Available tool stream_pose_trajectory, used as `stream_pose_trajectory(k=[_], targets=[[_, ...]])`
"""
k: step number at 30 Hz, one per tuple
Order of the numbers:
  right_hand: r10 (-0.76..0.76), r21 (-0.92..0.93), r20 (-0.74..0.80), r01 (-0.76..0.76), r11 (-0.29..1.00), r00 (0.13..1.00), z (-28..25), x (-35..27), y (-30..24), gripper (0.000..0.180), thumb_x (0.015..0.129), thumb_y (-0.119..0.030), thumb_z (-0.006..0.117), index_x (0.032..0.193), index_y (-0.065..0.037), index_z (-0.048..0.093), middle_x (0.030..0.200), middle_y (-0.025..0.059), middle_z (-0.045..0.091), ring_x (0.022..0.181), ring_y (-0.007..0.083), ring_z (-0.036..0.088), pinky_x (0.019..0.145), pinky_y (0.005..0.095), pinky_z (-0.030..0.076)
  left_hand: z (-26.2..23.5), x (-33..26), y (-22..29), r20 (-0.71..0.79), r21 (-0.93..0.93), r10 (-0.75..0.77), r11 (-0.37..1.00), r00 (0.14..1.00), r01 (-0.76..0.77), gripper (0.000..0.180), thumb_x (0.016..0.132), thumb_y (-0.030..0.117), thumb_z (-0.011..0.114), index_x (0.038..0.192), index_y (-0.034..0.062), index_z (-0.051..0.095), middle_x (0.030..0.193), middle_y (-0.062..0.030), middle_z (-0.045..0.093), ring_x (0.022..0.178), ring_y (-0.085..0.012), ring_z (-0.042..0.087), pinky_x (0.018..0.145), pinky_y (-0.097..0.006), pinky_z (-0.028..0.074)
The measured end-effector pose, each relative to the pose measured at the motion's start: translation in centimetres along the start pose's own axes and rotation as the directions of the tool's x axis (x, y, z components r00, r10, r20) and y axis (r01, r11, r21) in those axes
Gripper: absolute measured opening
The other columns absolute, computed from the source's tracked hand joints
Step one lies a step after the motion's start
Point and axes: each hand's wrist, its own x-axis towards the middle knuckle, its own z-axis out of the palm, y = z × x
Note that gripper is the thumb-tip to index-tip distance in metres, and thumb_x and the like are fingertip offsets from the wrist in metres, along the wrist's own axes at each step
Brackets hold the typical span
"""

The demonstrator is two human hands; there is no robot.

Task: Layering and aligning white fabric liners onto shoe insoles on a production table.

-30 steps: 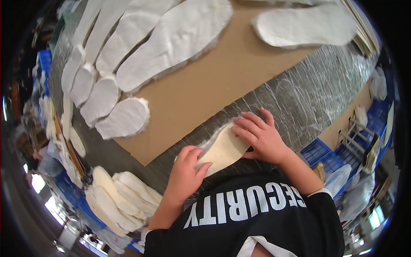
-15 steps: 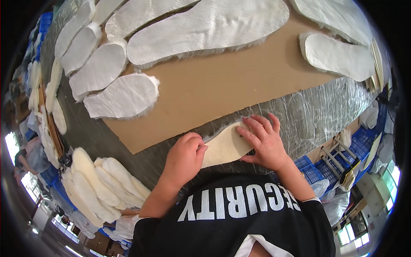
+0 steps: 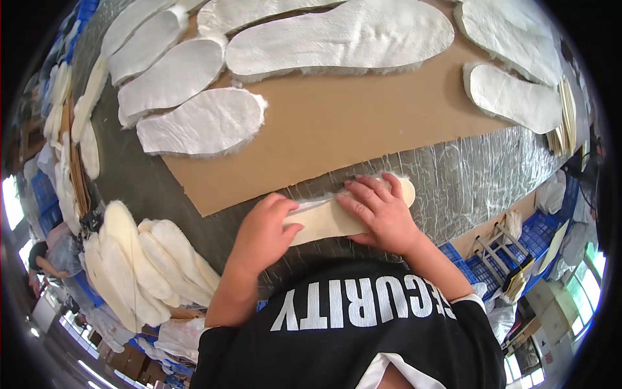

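A cream insole [image 3: 326, 222] lies lengthwise on the near part of the table, its smooth face up and white fleece showing along its far edge. Its left end is gripped by my left hand [image 3: 261, 230], with the thumb on top and the fingers curled at the far edge. Across its right half spans my right hand [image 3: 381, 212], fingers over the far edge and thumb by the near one. The rounded right end sticks out past the fingers. What lies under the insole is hidden.
Beyond my hands is a brown cardboard sheet [image 3: 343, 123] bearing white fleece pieces [image 3: 340, 39]. Thin insoles [image 3: 565, 120] are stacked at far right. Fleecy insoles [image 3: 146, 262] are piled at lower left. Blue crates [image 3: 476, 267] and a small metal ladder [image 3: 504, 256] stand at right.
My right hand has shifted left along the insole, uncovering its rounded right end. The left thumb has opened out along the left end. The whole view has tilted slightly.
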Motion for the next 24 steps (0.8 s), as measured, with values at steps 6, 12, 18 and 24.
stream_pose_trajectory(k=[6, 12, 18, 24], targets=[[-0.004, 0.005, -0.026, 0.004, 1.000, 1.000, 0.1, 0.2, 0.0, 0.092, 0.045, -0.033, 0.084, 0.128, -0.013, 0.050, 0.119, 0.0077, 0.052, 0.114, 0.0293, 0.047, 0.100, 0.0522, 0.030, -0.9, -1.9, -2.5, 0.015, -0.110, -0.037, 0.993, 0.999, 0.038, 0.019, 0.073, 0.006, 0.071, 0.086, -0.0012, 0.059, 0.102, -0.0116, 0.061, 0.084, -0.0266, 0.061, 0.074, -0.033, 0.047], [-0.027, 0.007, -0.019, 0.027, 1.000, 0.999, -0.2, 0.5, -0.2, 0.089, 0.045, -0.033, 0.084, 0.125, -0.011, 0.051, 0.115, 0.0093, 0.051, 0.111, 0.0317, 0.046, 0.100, 0.0504, 0.031, 0.9, -1.8, -4.3, -0.215, -0.172, 0.213, 0.952, 0.953, -0.252, 0.014, 0.079, 0.005, 0.068, 0.086, -0.0010, 0.058, 0.107, -0.0111, 0.062, 0.083, -0.0146, 0.057, 0.070, -0.026, 0.045], [-0.033, -0.026, -0.039, 0.032, 0.999, 0.999, 0.0, 0.5, -0.6, 0.084, 0.050, -0.040, 0.082, 0.122, -0.008, 0.051, 0.116, 0.0094, 0.051, 0.111, 0.0304, 0.047, 0.098, 0.0497, 0.032, 2.8, -2.2, -5.1, -0.260, -0.460, -0.100, 0.887, 0.960, -0.032, 0.013, 0.080, 0.007, 0.067, 0.082, -0.0020, 0.058, 0.101, -0.0141, 0.062, 0.093, -0.0253, 0.057, 0.082, -0.034, 0.045], [-0.132, 0.043, -0.152, 0.140, 0.989, 0.979, 1.3, 3.1, -2.8, 0.061, 0.067, -0.032, 0.075, 0.118, -0.007, 0.053, 0.117, 0.0101, 0.053, 0.108, 0.0298, 0.049, 0.094, 0.0453, 0.035, 3.3, -2.5, -4.5, -0.350, -0.300, -0.013, 0.949, 0.937, -0.099, 0.008, 0.082, 0.004, 0.067, 0.084, -0.0020, 0.061, 0.109, -0.0087, 0.059, 0.086, -0.0116, 0.054, 0.070, -0.024, 0.045]])
